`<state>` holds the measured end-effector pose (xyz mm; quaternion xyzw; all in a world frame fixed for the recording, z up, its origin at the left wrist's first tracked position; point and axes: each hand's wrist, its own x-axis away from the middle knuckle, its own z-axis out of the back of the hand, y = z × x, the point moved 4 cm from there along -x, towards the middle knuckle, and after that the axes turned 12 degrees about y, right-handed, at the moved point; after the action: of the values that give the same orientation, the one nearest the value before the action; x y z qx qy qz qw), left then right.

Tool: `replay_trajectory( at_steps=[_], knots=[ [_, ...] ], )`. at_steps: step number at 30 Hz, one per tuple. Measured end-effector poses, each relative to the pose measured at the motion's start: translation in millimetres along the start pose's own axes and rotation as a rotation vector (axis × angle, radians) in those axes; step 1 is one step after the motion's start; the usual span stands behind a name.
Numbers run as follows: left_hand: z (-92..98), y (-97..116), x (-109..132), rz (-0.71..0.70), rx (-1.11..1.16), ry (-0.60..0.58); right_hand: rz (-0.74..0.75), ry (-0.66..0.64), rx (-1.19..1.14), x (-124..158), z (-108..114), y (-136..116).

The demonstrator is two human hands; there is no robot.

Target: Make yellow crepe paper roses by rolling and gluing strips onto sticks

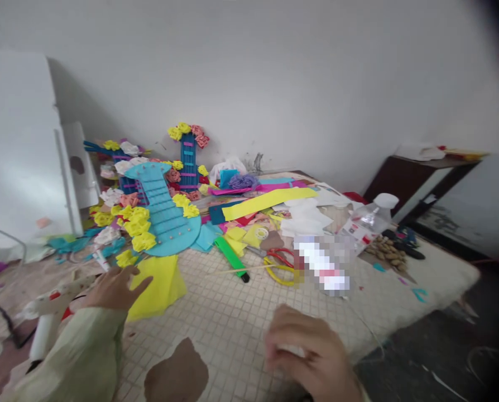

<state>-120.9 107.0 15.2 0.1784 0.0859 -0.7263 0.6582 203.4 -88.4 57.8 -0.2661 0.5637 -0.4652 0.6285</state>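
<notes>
My left hand [114, 287] reaches over the edge of a sheet of yellow crepe paper [161, 290], thumb and fingers apart. A white glue gun [51, 312] with a red part lies just left of it. My right hand [310, 352] is above the tiled tabletop at the front, blurred, its fingers curled in; whatever may be between them is hidden. Behind the left hand stands a light-blue guitar-shaped piece [161, 206] edged with yellow paper flowers [138, 229]. A brown blot-shaped patch [176, 371] lies between my hands.
A green utility knife [231, 258], scissors [281, 265] with red and yellow handles and a thin stick lie mid-table. Behind are a yellow strip [270, 204], scraps and a dark-blue flowered piece [188, 162]. At right are a plastic bottle [369, 220], peanuts [387, 252] and the table edge.
</notes>
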Motion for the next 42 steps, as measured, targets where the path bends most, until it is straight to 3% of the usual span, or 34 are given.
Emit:
replay_trajectory(
  at_steps=[2,5,9,11,16,23,26,30,35,38,42],
  knots=[
    [-11.2,9,21,-0.119,0.051,-0.107,-0.017,0.011,-0.011,-6,-15,23],
    [-26.2,9,50,-0.208,0.102,-0.149,-0.170,0.027,-0.019,3,-34,60],
    [-35.0,1,68,-0.241,0.212,-0.190,-0.272,-0.032,0.025,15,-43,80],
    [-33.0,-2,70,-0.225,0.240,-0.191,-0.312,-0.046,0.016,15,-42,82],
    [-20.7,-1,73,-0.141,0.292,-0.068,-0.365,-0.076,0.042,13,-41,82],
    [-13.7,0,77,-0.159,0.256,-0.103,-0.346,-0.104,0.104,15,-42,83],
    [-13.3,-2,82,-0.173,0.269,-0.122,-0.347,-0.103,0.098,14,-42,83],
    [-15.9,-6,94,-0.198,0.298,-0.045,-0.323,-0.091,0.092,12,-43,80],
    [-21.1,-14,106,-0.198,0.358,-0.029,-0.300,-0.074,0.075,11,-43,78],
    [-8.4,-17,103,-0.146,0.288,0.044,-0.290,-0.066,0.065,11,-44,78],
    [31.7,-4,99,-0.109,0.312,0.197,-0.273,-0.061,0.075,13,-44,79]
  ],
)
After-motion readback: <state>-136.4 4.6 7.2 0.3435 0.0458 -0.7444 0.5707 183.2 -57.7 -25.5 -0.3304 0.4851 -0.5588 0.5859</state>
